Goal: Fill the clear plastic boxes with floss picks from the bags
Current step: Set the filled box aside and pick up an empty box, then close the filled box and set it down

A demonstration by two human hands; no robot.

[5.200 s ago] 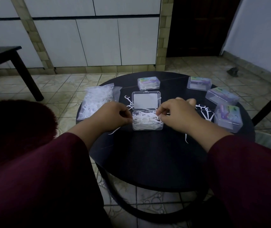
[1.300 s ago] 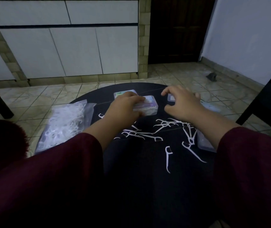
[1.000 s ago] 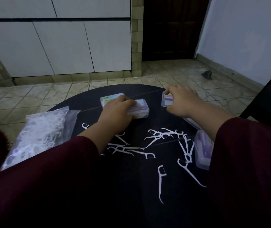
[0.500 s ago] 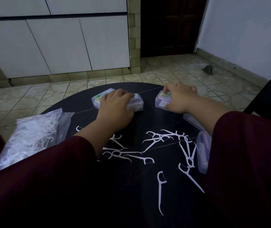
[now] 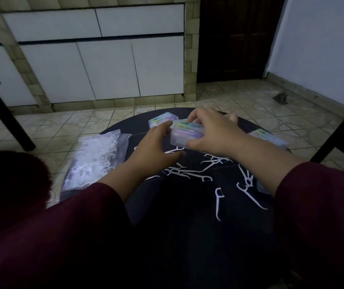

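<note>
My right hand (image 5: 214, 134) grips a closed clear plastic box (image 5: 185, 132) with a coloured label, just above the black round table (image 5: 187, 205). My left hand (image 5: 154, 147) brackets the left end of that box, fingers at its top corner and thumb under it. The box looks thick; whether a second box sits beneath it is unclear. Another closed box (image 5: 161, 118) lies behind it. A clear bag of white floss picks (image 5: 96, 161) lies at the table's left edge. Several loose floss picks (image 5: 218, 197) are scattered in front of my hands.
Two more closed boxes lie on the right, one (image 5: 267, 138) past my right forearm and one (image 5: 261, 187) mostly hidden under it. A dark table leg (image 5: 6, 119) stands left, a dark chair frame (image 5: 340, 130) right. White cabinets and tiled floor lie beyond.
My right hand has carried its box leftward to meet my left hand. The left hand has come off the top of the far box and now holds the box's left end.
</note>
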